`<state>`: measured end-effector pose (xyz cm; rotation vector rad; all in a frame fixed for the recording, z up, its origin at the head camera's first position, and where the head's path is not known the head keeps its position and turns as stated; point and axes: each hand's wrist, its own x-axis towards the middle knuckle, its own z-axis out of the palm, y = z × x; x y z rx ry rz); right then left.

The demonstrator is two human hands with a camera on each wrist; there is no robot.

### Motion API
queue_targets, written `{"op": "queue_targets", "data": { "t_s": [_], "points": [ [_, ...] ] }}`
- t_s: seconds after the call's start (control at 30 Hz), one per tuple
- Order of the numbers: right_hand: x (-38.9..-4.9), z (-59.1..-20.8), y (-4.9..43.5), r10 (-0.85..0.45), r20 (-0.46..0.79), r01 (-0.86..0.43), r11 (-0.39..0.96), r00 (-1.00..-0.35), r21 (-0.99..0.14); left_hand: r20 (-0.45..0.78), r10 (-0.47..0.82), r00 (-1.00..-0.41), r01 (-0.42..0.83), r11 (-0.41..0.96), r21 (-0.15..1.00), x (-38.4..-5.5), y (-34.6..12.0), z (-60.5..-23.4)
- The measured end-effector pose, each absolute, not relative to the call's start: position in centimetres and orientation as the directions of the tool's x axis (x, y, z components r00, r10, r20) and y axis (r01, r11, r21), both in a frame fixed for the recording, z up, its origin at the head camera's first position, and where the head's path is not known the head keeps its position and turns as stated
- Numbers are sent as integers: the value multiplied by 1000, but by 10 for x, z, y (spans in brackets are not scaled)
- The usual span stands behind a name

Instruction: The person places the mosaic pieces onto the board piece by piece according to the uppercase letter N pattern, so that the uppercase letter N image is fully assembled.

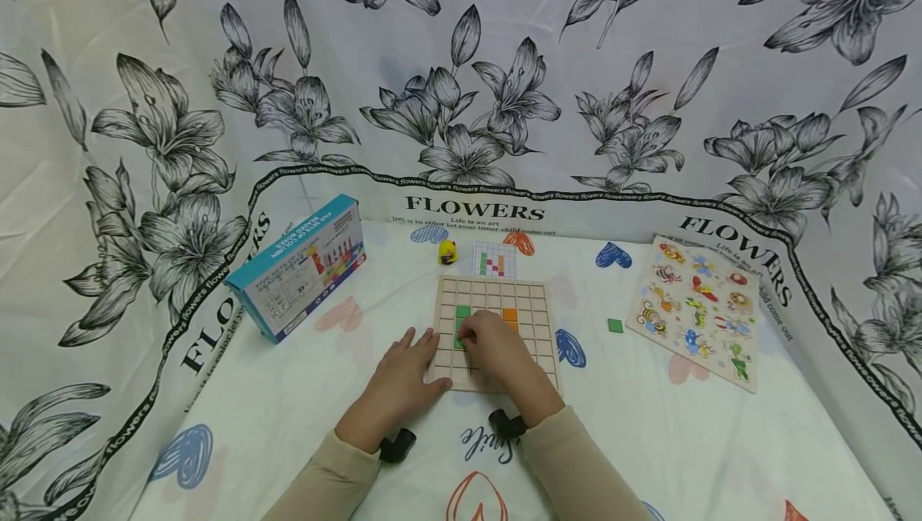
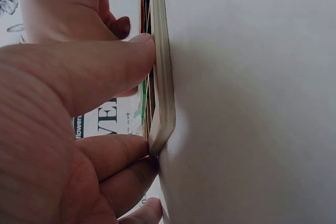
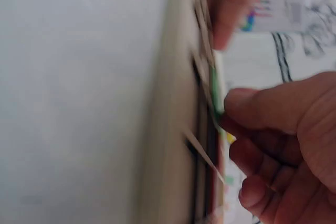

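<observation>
A square wooden grid board (image 1: 531, 345) lies on the cloth with green tiles (image 1: 463, 311) in a column left of its middle and orange tiles (image 1: 510, 314) to the right. My left hand (image 1: 403, 373) rests against the board's near left corner, fingers spread along the left edge and thumb at the near edge. The left wrist view shows that thumb (image 2: 113, 66) touching the board's side. Over the board, my right hand (image 1: 497, 349) pinches at a green tile (image 3: 215, 93) in the column; the fingers partly hide it.
Behind the board lie a coloured pattern card (image 1: 495, 258) and a small yellow duck (image 1: 447, 252). A blue-topped box (image 1: 302, 269) stands at left. To the right are a loose green tile (image 1: 615, 326) and an insect picture board (image 1: 695, 309). A flowered curtain (image 1: 461, 105) hangs behind.
</observation>
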<state>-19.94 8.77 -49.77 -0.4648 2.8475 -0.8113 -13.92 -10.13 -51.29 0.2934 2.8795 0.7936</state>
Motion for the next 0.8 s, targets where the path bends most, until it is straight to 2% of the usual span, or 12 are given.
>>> {"op": "queue_targets", "data": {
  "t_s": [0.17,0.37,0.63,0.8],
  "points": [
    [-202,-489,117,-274,-38,-196,772,-961,-604,-104,210,-972,125,841,526,-139,-99,-511],
    [-213,-480,181,-85,-16,-56,775,-996,-629,-123,194,-973,101,842,530,-139,-97,-512],
    [-218,-500,273,109,-134,166,806,-985,-568,-108,195,-975,113,849,516,-140,-98,-513],
    [-214,-507,300,143,-203,234,797,-969,-557,-107,199,-974,118,852,510,-140,-99,-514]
  ]
}}
